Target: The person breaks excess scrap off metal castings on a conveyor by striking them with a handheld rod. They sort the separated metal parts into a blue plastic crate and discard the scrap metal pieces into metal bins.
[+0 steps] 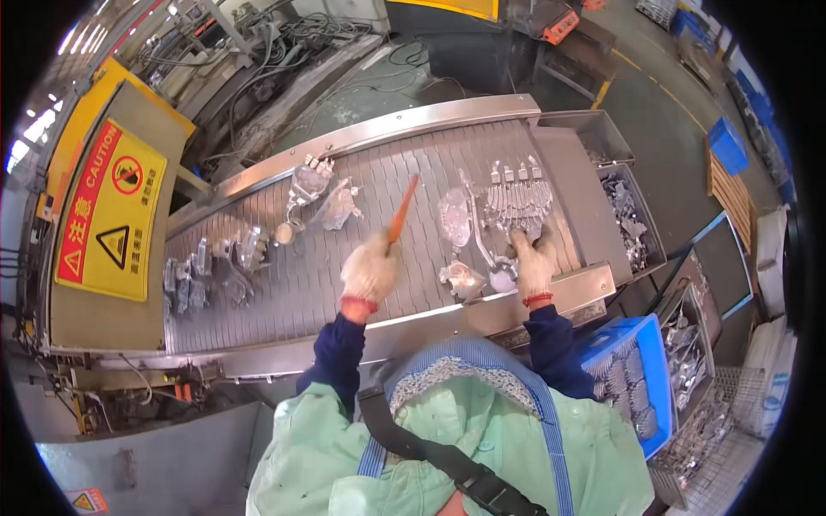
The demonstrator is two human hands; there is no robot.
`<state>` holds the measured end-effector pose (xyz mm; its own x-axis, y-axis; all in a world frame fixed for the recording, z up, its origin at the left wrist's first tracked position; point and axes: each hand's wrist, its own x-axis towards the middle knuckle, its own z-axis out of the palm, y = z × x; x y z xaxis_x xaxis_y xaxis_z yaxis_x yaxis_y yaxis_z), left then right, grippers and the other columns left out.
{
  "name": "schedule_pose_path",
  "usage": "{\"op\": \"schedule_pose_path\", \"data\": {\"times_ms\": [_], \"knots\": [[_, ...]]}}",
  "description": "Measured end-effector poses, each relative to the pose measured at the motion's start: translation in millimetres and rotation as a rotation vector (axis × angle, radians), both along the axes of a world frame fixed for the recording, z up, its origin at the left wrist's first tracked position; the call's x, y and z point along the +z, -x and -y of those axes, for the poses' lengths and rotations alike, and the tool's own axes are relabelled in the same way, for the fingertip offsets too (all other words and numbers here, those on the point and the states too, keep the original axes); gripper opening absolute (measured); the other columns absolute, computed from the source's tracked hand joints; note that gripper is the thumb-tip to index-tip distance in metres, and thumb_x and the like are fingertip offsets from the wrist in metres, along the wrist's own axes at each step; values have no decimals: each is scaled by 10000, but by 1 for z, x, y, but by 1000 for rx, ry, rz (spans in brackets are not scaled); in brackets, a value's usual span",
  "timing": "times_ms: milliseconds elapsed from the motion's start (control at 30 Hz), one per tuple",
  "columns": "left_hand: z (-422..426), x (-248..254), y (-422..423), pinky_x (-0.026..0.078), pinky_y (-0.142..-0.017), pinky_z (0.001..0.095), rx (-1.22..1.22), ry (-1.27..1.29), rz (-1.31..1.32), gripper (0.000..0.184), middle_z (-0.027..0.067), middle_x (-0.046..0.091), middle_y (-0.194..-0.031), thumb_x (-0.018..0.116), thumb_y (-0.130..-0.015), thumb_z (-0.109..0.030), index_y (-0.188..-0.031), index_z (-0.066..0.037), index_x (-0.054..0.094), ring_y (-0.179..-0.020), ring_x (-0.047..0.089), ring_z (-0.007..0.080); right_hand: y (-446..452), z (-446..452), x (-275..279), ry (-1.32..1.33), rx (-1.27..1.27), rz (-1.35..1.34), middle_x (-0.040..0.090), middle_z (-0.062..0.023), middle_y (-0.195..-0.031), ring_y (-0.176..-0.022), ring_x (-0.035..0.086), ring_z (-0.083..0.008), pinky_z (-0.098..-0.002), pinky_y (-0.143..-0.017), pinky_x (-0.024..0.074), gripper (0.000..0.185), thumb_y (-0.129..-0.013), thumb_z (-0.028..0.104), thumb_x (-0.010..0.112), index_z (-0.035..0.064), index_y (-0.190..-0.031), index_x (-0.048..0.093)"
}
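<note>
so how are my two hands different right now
The left hand grips an orange stick; the right hand has no stick and is at the near end of a finned metal part. The left hand is over a bare stretch of belt, the right hand among metal parts. Both wear pale gloves with red cuffs.

Shiny, rough-surfaced silvery metal castings [454, 218] contrast with the matt grey slatted conveyor belt [379, 258] and smooth glossy blue plastic crate [660, 387].

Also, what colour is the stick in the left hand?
The stick is reddish orange; head view.
</note>
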<state>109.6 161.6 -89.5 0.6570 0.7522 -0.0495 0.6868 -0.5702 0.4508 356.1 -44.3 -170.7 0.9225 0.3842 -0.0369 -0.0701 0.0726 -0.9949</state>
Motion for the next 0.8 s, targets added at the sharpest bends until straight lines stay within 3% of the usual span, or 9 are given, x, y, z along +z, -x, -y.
{"op": "schedule_pose_path", "data": {"times_ms": [100,133,233,267,367,500,633,767,800], "knots": [[37,54,-3,589,-812,575,267,-19,276,503,297,777,-1077,636,-1071,-292,-1508,-43,628,-942,761,494,1,3,8,63,-28,-22,747,-104,-963,-737,682,-143,-330,-679,568,479,-971,222,832,-80,-1290,641],[45,43,-8,587,-774,575,231,-277,535,572,281,783,-1056,668,-1065,-284,-1580,-50,582,-901,758,496,3,1,14,79,-28,-49,757,-127,-1027,-806,703,-174,-350,-726,577,462,-975,221,832,-83,-1266,641],[79,23,-12,583,-761,595,278,-186,778,583,279,781,-1030,667,-1073,-286,-1598,-56,563,-876,752,511,9,-18,4,5,-165,107,774,-141,-1068,-923,721,-219,-384,-825,585,481,-986,244,832,-92,-1278,649],[85,0,-15,590,-747,581,279,-124,550,577,276,780,-1020,676,-1070,-262,-1599,-62,562,-866,754,510,5,-20,-5,186,-179,149,781,-152,-1155,-1021,719,-251,-405,-928,572,509,-1003,255,822,-98,-1329,658],[84,-53,-34,605,-724,543,111,114,111,566,269,778,-991,698,-1063,-217,-1594,-74,567,-857,766,495,15,-34,5,61,-155,-219,774,-154,-1204,-999,719,-252,-403,-946,568,551,-1006,264,822,-102,-1381,652],[86,-38,-23,606,-754,552,184,6,251,558,275,777,-998,684,-1073,-261,-1588,-78,571,-883,774,491,12,-40,-1,-136,-210,-400,770,-142,-1221,-972,714,-239,-401,-889,579,546,-975,228,842,-108,-1358,646],[75,-12,-16,601,-823,561,246,62,435,554,285,779,-1026,644,-1076,-302,-1569,-56,586,-919,781,481,17,-25,27,49,-100,-8,765,-150,-1230,-997,708,-225,-397,-901,578,526,-949,180,841,-86,-1364,657],[54,-14,-6,590,-836,542,375,354,415,535,284,779,-1031,628,-1065,-281,-1545,-45,608,-956,788,466,4,-23,29,452,67,432,755,-173,-1193,-1049,741,-374,-444,-938,581,471,-933,175,852,36,-1353,688],[50,-13,-4,587,-839,545,390,404,398,540,285,779,-1039,629,-1064,-288,-1547,-47,607,-964,786,472,1,-27,23,489,95,713,728,-160,-1207,-1089,736,-406,-479,-959,591,357,-986,141,759,86,-1333,694]]}}
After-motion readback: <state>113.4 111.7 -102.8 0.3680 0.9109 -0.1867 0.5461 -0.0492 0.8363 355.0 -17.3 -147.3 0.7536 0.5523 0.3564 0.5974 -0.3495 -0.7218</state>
